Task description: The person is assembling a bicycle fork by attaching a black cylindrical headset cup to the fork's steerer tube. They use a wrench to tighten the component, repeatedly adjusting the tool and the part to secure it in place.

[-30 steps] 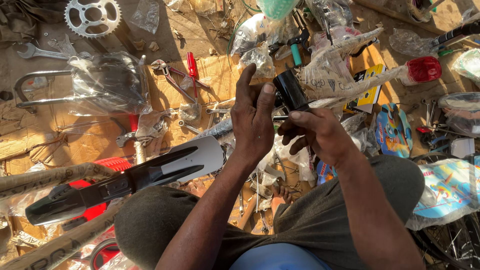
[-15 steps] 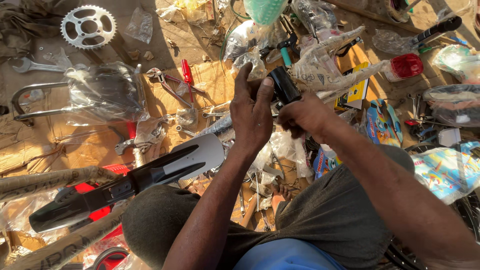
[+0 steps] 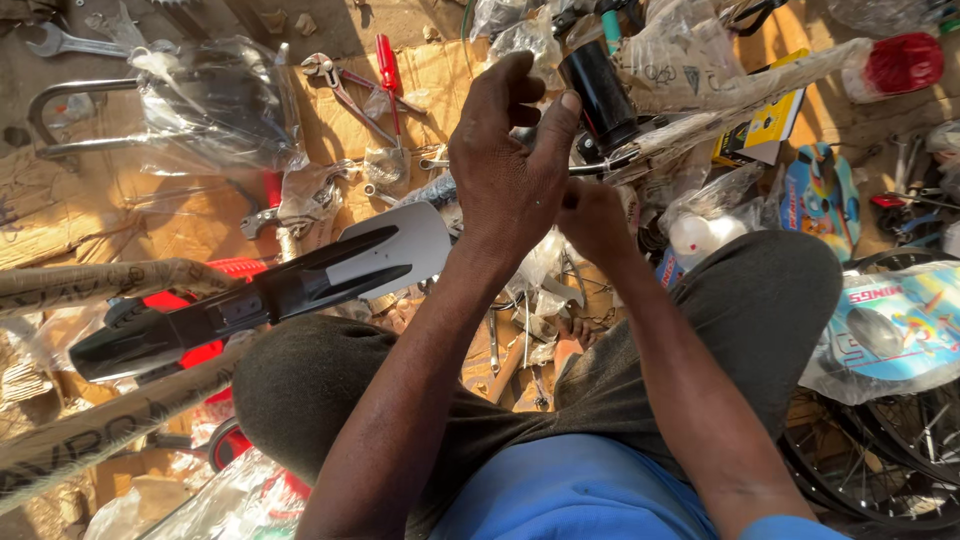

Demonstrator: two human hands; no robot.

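Note:
My left hand (image 3: 505,175) is raised in front of me, fingers curled, with a fingertip pressed against a black handlebar grip (image 3: 600,88). The grip sits on a handlebar (image 3: 740,100) wrapped in clear plastic, which runs right to a red grip (image 3: 902,62). My right hand (image 3: 595,215) is closed just below the bar's bare metal part, mostly hidden behind the left hand. I cannot see what its fingers hold. Both forearms reach out over my dark trousers (image 3: 740,320).
A black and white mudguard (image 3: 300,280) lies at left on cardboard. A red screwdriver (image 3: 388,65), pliers (image 3: 335,85), a spanner (image 3: 70,42) and a bagged black part (image 3: 210,100) lie beyond. Wrapped tubes (image 3: 100,280) lie at far left, spoked wheels (image 3: 900,450) at lower right.
My left hand's fingers have gone from spread to curled against the black grip. The view has tilted down and closer; the chainring at top left has left the picture.

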